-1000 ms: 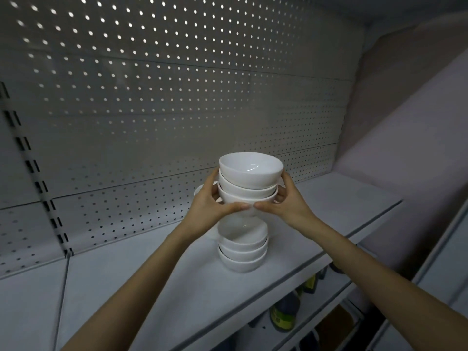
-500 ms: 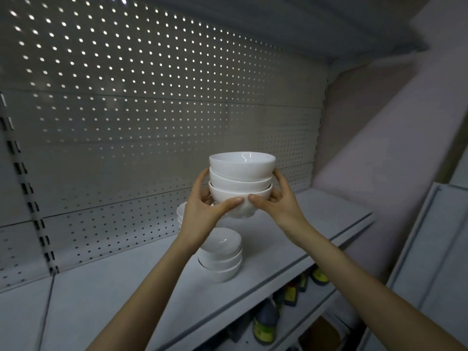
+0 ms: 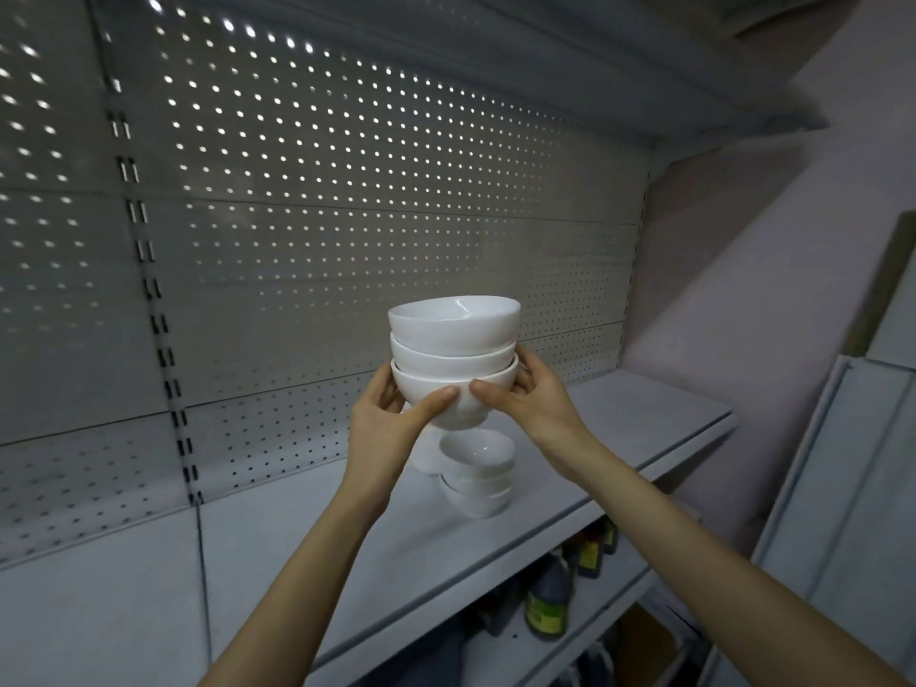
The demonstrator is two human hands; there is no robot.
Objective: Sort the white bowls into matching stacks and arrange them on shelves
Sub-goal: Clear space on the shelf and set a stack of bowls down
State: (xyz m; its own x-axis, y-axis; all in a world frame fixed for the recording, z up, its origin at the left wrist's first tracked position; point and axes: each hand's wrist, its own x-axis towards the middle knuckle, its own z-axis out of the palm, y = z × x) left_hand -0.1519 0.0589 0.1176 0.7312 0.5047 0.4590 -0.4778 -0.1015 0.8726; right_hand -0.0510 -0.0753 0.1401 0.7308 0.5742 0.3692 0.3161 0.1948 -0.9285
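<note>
Height is being gained by the stack of three glossy white ceramic bowls [image 3: 453, 349]. A second ago it was being held just over a second pile, almost touching it; now it is being carried well clear, with open air showing under its foot.

The stack is being gripped from both sides. The left hand [image 3: 384, 428] is being curled round the lowest bowl, with the thumb laid across the front and the fingers hidden behind. The right hand [image 3: 538, 409] is being wrapped round the opposite side in the same way, with its fingertips pressed near the lower rims. The two thumbs are being kept near each other on the front wall, not touching.

The low pile of three white bowls [image 3: 478, 476] is being left where it stood on the pale grey shelf board [image 3: 297, 538], now below and slightly right of the lifted stack. A further white bowl [image 3: 425, 463] is being half hidden behind the left wrist, just beside that pile; whether it is one bowl or several cannot be told.

More of the perforated grey metal back panel [image 3: 347, 215] and the underside of the upper shelf [image 3: 570, 57] is being taken into view than before, so the gaze is being raised with the load. It is being judged that the stack is being separated from the pile, probably for a higher level or another spot; no placement is yet being made.
</note>
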